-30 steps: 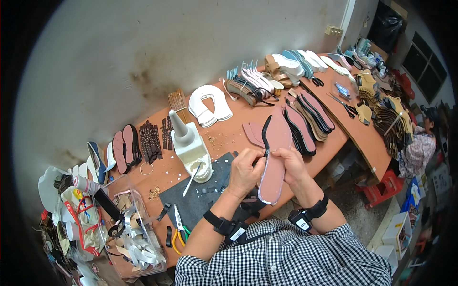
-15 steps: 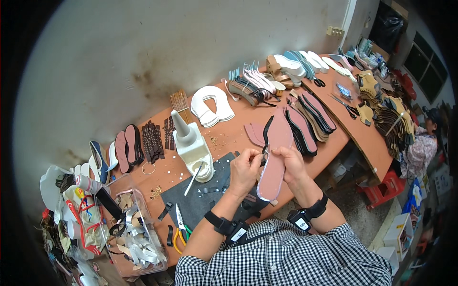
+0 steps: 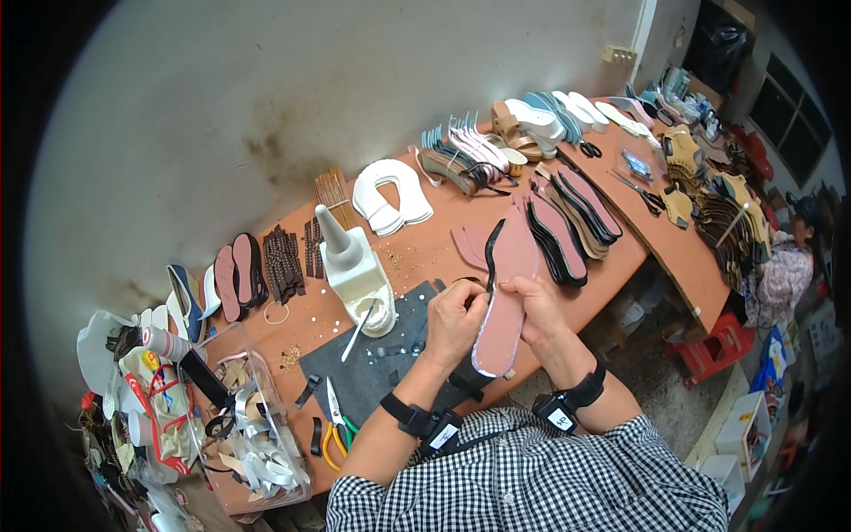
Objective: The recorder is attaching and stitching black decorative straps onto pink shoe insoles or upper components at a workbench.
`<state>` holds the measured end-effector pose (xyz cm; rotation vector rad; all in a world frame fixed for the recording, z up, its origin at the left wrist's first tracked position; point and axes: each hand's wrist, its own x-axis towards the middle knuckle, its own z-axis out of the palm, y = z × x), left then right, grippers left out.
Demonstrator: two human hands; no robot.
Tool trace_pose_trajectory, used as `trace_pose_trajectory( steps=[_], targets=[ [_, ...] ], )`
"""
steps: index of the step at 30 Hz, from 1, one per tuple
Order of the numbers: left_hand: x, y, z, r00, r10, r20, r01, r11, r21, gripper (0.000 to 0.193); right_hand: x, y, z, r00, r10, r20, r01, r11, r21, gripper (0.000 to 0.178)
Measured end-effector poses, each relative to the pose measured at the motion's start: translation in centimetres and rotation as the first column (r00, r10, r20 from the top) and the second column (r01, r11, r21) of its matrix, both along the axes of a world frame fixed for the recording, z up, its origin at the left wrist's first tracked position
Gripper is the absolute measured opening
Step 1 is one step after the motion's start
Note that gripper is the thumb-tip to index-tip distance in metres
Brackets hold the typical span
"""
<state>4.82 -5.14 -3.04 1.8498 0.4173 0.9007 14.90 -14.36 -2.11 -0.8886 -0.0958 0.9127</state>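
Observation:
A pink shoe insole (image 3: 502, 335) is held tilted over the front of the table, its lower rim edged in whitish. My right hand (image 3: 537, 312) grips its right side, thumb pressed on the pink face. Along the upper left rim runs a narrow black strip (image 3: 492, 257). My left hand (image 3: 456, 324) is closed in a pinch on that strip at the insole's left edge; its fingertips partly hide the strip. Beyond lie stacked pink insoles with black edges (image 3: 557, 239) and loose curved pink pieces (image 3: 472, 246).
A white glue pot (image 3: 359, 275) with a thin stick (image 3: 357, 335) stands on a dark mat (image 3: 319, 362). Nearby are scissors with coloured handles (image 3: 334, 426) and a clear box of scraps (image 3: 266, 399). White U-shaped pieces (image 3: 390, 197) lie behind. Another person (image 3: 784, 275) sits far right.
The insole has shifted slightly left and turned a little. My left fingers have moved slightly along its left edge, and more black strip shows against the upper rim.

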Motion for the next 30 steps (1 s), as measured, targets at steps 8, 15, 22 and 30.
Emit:
trace_pose_trajectory(
  steps=[8,15,22,30],
  targets=[
    [-0.4,-0.1,-0.4,0.995,-0.097,-0.024,0.092,0.982,-0.166,0.009,0.0,-0.4,-0.8,0.999,-0.018,0.032,0.019,1.000,-0.017,0.028],
    [0.0,-0.1,-1.3,0.995,-0.076,-0.064,0.073,0.996,-0.041,0.010,0.0,-0.4,-1.2,0.999,-0.042,0.024,0.042,0.999,0.003,0.027],
    [-0.5,0.2,-0.3,0.988,-0.126,-0.091,0.124,0.992,-0.030,0.010,-0.6,-0.5,-0.9,0.993,-0.079,0.084,0.080,0.997,-0.002,0.025],
    [-0.8,0.4,0.1,0.973,-0.181,-0.142,0.177,0.983,-0.036,0.009,-1.5,-0.6,0.3,0.983,-0.081,0.164,0.090,0.995,-0.045,0.015]
  ],
)
